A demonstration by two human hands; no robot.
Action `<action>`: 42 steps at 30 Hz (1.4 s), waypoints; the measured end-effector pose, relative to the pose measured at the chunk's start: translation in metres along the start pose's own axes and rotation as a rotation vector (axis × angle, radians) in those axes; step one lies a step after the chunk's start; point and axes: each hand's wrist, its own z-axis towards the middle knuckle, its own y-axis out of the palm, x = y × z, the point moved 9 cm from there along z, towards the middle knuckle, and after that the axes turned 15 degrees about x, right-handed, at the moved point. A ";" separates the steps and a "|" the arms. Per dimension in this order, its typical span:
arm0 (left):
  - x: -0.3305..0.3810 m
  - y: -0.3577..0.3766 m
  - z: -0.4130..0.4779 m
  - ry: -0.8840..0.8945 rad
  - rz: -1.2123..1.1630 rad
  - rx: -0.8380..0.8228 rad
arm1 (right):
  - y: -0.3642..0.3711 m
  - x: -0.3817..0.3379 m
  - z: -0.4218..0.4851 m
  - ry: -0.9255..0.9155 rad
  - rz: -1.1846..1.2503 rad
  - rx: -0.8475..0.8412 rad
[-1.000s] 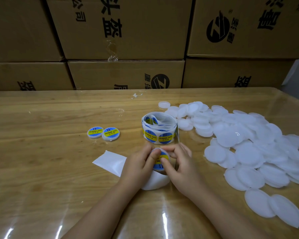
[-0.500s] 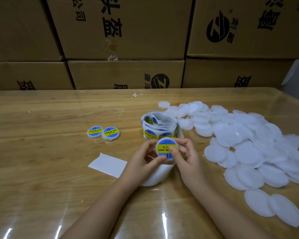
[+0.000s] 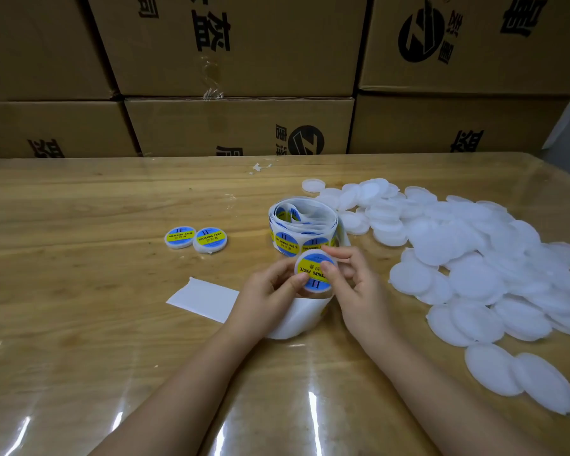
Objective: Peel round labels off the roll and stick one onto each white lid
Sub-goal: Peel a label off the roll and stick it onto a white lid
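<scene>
Both hands hold one white lid (image 3: 314, 272) with a blue and yellow round label on its face, just in front of the label roll (image 3: 301, 230). My left hand (image 3: 270, 291) pinches its left edge, thumb pressed on the label. My right hand (image 3: 352, 284) grips its right side, thumb also on the label. Empty white backing strip (image 3: 204, 299) trails from under my hands to the left. Two labelled lids (image 3: 195, 237) lie on the table to the left. A big heap of plain white lids (image 3: 474, 264) spreads over the right side.
Stacked cardboard boxes (image 3: 237, 126) stand along the table's far edge. The wooden table (image 3: 79, 324) has a glossy clear cover. Small paper scraps (image 3: 259, 167) lie near the back edge.
The lid was low on the backing strip with the label being pressed on; both hands have since lifted it and tilted its labelled face toward me. The backing strip shifted slightly left.
</scene>
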 end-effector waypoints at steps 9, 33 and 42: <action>0.003 -0.001 -0.001 0.030 0.018 -0.005 | 0.001 0.003 0.000 0.000 -0.027 -0.005; -0.002 -0.013 0.008 -0.118 -0.180 0.059 | -0.004 -0.001 -0.001 -0.037 -0.088 0.052; -0.001 -0.013 0.007 -0.123 -0.199 0.084 | 0.002 -0.009 -0.003 -0.103 -0.114 -0.011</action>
